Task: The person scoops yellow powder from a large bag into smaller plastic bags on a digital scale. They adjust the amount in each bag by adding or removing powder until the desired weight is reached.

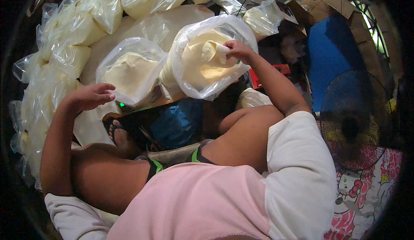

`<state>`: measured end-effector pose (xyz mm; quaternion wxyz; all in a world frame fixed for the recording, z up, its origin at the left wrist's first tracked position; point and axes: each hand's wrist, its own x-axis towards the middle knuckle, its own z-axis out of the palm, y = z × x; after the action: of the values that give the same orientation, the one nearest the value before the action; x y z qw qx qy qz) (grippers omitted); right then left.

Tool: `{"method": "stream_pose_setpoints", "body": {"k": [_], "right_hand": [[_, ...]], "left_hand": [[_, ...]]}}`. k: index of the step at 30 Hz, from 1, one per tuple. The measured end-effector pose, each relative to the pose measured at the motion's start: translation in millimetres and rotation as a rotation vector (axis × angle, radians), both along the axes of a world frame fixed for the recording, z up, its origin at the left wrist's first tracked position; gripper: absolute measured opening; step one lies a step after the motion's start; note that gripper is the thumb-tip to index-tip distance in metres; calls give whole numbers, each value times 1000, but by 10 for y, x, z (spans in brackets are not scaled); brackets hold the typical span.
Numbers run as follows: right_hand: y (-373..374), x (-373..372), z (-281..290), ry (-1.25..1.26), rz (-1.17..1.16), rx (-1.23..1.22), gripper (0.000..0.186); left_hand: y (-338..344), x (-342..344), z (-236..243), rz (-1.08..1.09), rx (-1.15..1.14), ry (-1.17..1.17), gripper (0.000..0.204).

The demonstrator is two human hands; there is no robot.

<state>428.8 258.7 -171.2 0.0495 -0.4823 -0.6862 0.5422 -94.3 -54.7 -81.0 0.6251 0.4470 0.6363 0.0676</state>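
My right hand (239,52) is closed around the end of a pale scoop (222,53). Cream-coloured powder clings to the scoop, which is over a large open plastic bag (176,56) part full of the same powder (194,69). Left of that bag, a smaller open clear bag (105,69) is heaped with pale powder (129,69). Just beside its near left edge, my left hand (92,97) is held with fingers stretched out and nothing in them. Beneath the smaller bag a small green light (122,104) glows; what it belongs to is mostly hidden.
Many filled clear bags (82,28) are piled along the left and far side. A red object (282,69) lies right of the large bag. Further right stand a blue panel (332,54), cardboard (334,0) and a fan (351,119). My bent legs (246,130) are close below the bags.
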Motion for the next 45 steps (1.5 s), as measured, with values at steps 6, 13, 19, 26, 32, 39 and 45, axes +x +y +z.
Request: {"method": "stream_pose_setpoints", "body": {"k": [6, 13, 19, 26, 32, 39, 45], "right_hand": [[23, 462, 225, 183, -160, -53, 41], [42, 557, 366, 324, -188, -85, 38], [-40, -64, 911, 303, -56, 15, 43], [-579, -1664, 1374, 81, 385, 860, 47], [-1684, -2822, 1152, -354, 870, 1729, 22], [-1683, -2796, 1028, -187, 888, 1977, 15], [-1549, -2514, 1247, 30, 713, 1712, 30]], "left_hand": [[24, 40, 102, -46, 22, 81, 66], [-49, -19, 25, -44, 92, 105, 66], [21, -142, -138, -135, 117, 98, 64], [0, 16, 124, -169, 99, 213, 62], [-61, -140, 46, -111, 21, 268, 75], [-139, -189, 21, -56, 27, 248, 73], [-330, -268, 44, -81, 55, 302, 66]]}}
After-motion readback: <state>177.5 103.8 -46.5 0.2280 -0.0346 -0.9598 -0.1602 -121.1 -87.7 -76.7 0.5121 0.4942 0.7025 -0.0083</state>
